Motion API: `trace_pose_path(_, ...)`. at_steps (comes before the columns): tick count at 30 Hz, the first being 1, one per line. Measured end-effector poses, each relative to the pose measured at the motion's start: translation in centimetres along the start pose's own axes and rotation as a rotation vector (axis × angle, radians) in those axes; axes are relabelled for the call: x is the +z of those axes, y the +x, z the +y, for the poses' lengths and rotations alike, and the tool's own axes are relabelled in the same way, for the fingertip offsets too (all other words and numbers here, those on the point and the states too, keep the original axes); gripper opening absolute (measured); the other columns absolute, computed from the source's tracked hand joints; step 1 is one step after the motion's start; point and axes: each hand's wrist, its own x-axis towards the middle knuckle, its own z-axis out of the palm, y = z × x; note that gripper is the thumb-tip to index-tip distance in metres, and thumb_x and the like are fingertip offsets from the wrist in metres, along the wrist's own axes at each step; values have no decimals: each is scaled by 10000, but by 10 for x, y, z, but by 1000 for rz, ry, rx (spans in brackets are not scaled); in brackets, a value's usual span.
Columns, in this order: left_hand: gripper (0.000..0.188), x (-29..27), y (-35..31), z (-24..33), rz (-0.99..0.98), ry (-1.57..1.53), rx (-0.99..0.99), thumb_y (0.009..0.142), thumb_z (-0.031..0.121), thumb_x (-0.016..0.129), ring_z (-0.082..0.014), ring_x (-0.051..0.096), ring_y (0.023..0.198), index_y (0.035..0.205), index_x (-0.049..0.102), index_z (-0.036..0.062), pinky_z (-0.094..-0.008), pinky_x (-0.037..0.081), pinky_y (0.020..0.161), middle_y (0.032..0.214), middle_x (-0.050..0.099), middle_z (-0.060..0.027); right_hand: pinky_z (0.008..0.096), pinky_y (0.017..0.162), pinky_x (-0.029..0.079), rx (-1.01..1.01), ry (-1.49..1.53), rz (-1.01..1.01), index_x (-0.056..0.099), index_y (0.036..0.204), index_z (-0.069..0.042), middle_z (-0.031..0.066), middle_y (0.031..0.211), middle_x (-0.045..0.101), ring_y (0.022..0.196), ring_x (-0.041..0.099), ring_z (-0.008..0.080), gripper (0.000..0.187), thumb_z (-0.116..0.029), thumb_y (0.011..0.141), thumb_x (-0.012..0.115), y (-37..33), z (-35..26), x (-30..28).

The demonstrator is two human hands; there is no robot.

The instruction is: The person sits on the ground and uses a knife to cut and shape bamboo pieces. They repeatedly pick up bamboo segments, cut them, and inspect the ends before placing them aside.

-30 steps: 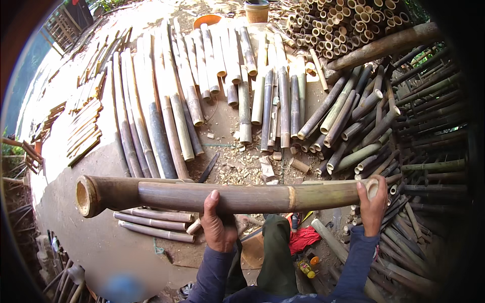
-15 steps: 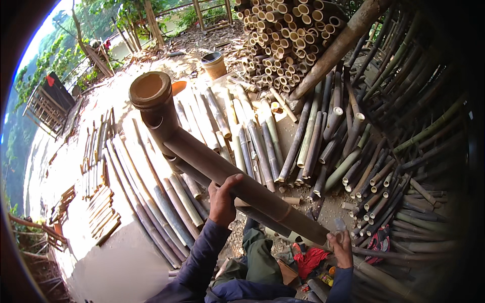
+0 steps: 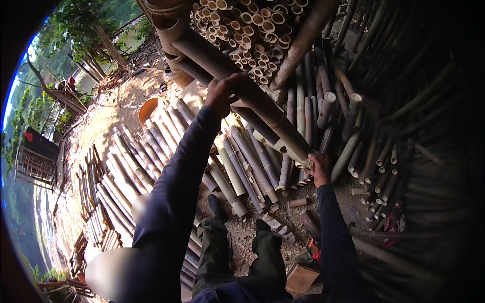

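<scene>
I hold a long brown bamboo piece (image 3: pixel 247 91) out in front of me, slanting from upper left to lower right. Two tubes run side by side in it, and they meet a wide, thick section at the far end, which is cut off by the top of the picture. My left hand (image 3: pixel 221 96) is closed around the piece about midway along. Near its lower end, my right hand (image 3: pixel 319 169) grips it with the fingers partly hidden. Split bamboo poles (image 3: pixel 242 164) lie on the ground beneath it.
A tall stack of cut bamboo tubes (image 3: pixel 247 30) rises at the back beside a leaning log (image 3: pixel 308 43). More bamboo poles (image 3: pixel 381 169) crowd the right side. An orange basin (image 3: pixel 149 110) stands at left. Near my legs lies a brown box (image 3: pixel 301 279).
Both my arms have stretched forward, and the bamboo piece has moved up and away from my body. Its wide end now passes the top edge. The view has shifted too.
</scene>
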Motion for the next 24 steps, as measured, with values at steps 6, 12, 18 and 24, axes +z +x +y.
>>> trace_pose_path(6, 250, -69, 130, -86, -37, -73, 79, 953, 164, 723, -150, 696, 1012, 1183, 741, 69, -336, 535, 863, 1113, 736, -29, 564, 960, 579, -72, 91, 58, 461, 1323, -111, 103, 1319, 563, 1224, 602, 286, 622, -272, 865, 850, 115, 76, 59)
trace_pose_path(12, 375, -94, 179, -163, -76, -147, -16, 913, 151, 806, -179, 673, 1086, 1216, 590, 95, -370, 532, 927, 1141, 716, -45, 603, 1006, 519, 90, 36, 85, 371, 1362, -213, 56, 1388, 465, 1317, 492, 274, 726, -390, 855, 860, 164, 172, 51)
trace_pose_path(18, 432, -116, 222, -183, -46, -153, -25, 971, 229, 778, -261, 620, 1217, 1305, 549, 79, -478, 518, 1026, 1315, 639, -107, 538, 879, 600, 57, -34, 290, 497, 1319, -148, 74, 1288, 584, 1210, 604, 268, 599, -366, 858, 811, 197, 145, 85)
trace_pose_path(24, 543, -135, 280, -227, -79, -67, -184, 955, 291, 754, -308, 461, 1420, 1384, 519, 56, -546, 402, 1145, 1459, 538, -164, 454, 659, 643, 73, -305, 393, 442, 1353, -91, 160, 1282, 577, 1119, 647, 320, 707, -382, 823, 807, 233, 139, 88)
